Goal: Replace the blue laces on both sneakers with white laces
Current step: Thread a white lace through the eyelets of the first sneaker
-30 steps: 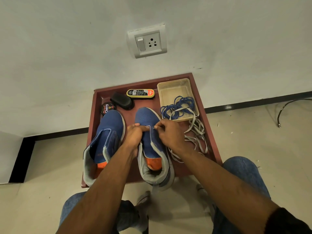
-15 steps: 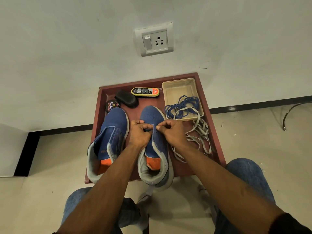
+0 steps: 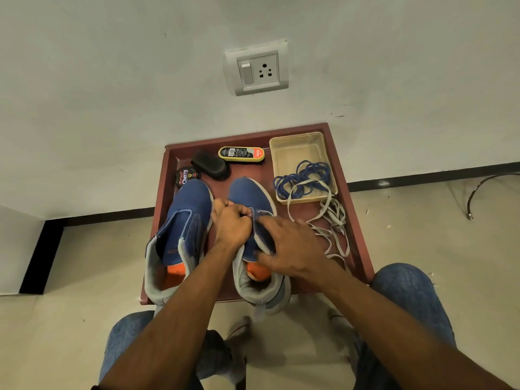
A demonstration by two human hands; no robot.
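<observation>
Right sneaker (image 3: 250,198) on maroon tray (image 3: 357,220): left hand (image 3: 231,223) grip pinched shut at its eyelets; right hand (image 3: 292,246) fingers spread loose over tongue, holding nothing.

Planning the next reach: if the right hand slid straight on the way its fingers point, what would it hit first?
Probably the left hand, gripping the right sneaker just ahead of the right hand; depth is unclear.
</observation>
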